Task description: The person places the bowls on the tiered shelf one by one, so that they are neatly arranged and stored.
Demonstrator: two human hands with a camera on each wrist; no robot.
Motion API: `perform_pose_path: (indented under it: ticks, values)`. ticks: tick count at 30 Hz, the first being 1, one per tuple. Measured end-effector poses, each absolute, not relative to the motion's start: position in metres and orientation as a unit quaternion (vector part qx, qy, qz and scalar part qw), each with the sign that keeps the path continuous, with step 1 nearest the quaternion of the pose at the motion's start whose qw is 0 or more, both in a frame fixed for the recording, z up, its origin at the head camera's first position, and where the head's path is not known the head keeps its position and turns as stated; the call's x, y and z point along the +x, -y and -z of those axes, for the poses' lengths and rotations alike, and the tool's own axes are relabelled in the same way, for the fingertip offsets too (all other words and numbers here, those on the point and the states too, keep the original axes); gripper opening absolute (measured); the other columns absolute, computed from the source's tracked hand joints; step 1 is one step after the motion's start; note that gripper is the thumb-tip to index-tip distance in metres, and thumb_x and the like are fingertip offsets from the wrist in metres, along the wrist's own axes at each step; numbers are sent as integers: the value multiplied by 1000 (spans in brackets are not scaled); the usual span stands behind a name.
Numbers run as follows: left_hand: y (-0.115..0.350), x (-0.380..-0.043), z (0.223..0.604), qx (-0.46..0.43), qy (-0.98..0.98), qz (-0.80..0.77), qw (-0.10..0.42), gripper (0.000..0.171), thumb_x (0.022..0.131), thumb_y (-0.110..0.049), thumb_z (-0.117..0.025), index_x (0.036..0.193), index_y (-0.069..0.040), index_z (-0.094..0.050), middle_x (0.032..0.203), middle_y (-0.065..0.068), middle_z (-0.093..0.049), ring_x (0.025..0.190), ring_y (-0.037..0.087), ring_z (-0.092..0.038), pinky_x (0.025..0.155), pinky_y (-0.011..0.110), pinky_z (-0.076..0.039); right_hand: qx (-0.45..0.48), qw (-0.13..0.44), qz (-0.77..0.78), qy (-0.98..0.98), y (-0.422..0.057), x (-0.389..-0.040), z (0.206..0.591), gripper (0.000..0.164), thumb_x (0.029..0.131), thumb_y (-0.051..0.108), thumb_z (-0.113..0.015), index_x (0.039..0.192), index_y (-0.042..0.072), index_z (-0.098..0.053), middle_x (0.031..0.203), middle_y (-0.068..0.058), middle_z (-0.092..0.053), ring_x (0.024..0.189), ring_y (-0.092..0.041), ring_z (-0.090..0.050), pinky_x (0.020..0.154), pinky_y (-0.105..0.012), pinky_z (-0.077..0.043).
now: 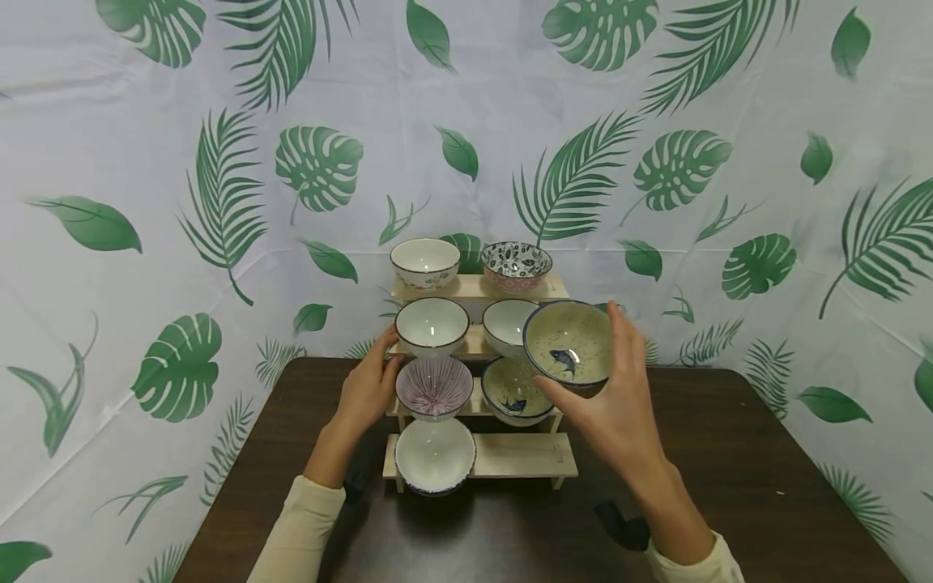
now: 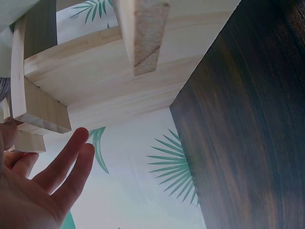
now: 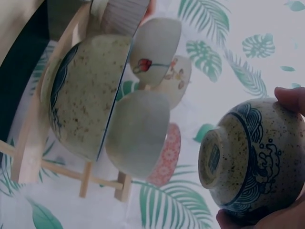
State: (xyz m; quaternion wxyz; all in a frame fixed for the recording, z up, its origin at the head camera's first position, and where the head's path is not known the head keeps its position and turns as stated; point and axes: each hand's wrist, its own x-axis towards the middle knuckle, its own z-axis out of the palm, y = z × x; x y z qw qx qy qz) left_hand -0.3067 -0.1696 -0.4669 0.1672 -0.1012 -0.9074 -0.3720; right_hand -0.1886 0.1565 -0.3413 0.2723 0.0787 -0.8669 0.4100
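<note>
My right hand (image 1: 619,405) holds a speckled bowl (image 1: 568,344) with a blue rim and a blue fish inside, thumb low and fingers at its far side. In the right wrist view its foot and blue wave pattern show. A matching fish bowl (image 1: 513,393) sits on the stand just left of it. At the left end of the tiered wooden stand (image 1: 510,455), my left hand (image 1: 368,385) grips a shelf end beside a white bowl (image 1: 432,324); two fingers (image 2: 71,162) stick out straight. A purple-striped bowl (image 1: 434,387) is near that hand.
On the top tier are a cream bowl (image 1: 426,263) and a pink patterned bowl (image 1: 516,265). Another white bowl (image 1: 503,322) stands behind the held one. A white bowl (image 1: 435,455) occupies the lowest tier's left side. The dark table (image 1: 729,470) meets a leaf-print backdrop (image 1: 466,97).
</note>
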Motion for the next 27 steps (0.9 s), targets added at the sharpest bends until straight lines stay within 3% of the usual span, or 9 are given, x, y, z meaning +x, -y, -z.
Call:
perform_pose_path:
  ticks: [9, 17, 27]
  values:
    - [170, -309, 468, -102, 909, 367, 171, 49, 111, -31, -49, 158, -19, -40, 167, 3, -40, 116, 36, -71, 93, 66, -52, 105, 269, -404, 868, -149, -181, 345, 120, 75, 31, -93, 167, 27, -17, 163, -16, -29, 141, -38, -40, 103, -69, -44]
    - [171, -309, 467, -103, 907, 368, 175, 49, 111, -31, -48, 158, -21, -40, 166, 2, -40, 116, 36, -72, 93, 67, -52, 120, 256, -405, 870, -145, -176, 349, 121, 75, 30, -93, 167, 32, -14, 166, -14, -26, 146, -38, -36, 106, -71, -40]
    - [170, -309, 468, -109, 906, 367, 184, 47, 110, -29, -50, 155, -19, -43, 167, 0, -40, 116, 36, -72, 92, 65, -53, 119, 242, -400, 876, -144, -171, 356, 123, 74, 34, -95, 166, 36, -14, 166, -12, -27, 142, -38, -40, 101, -69, -44]
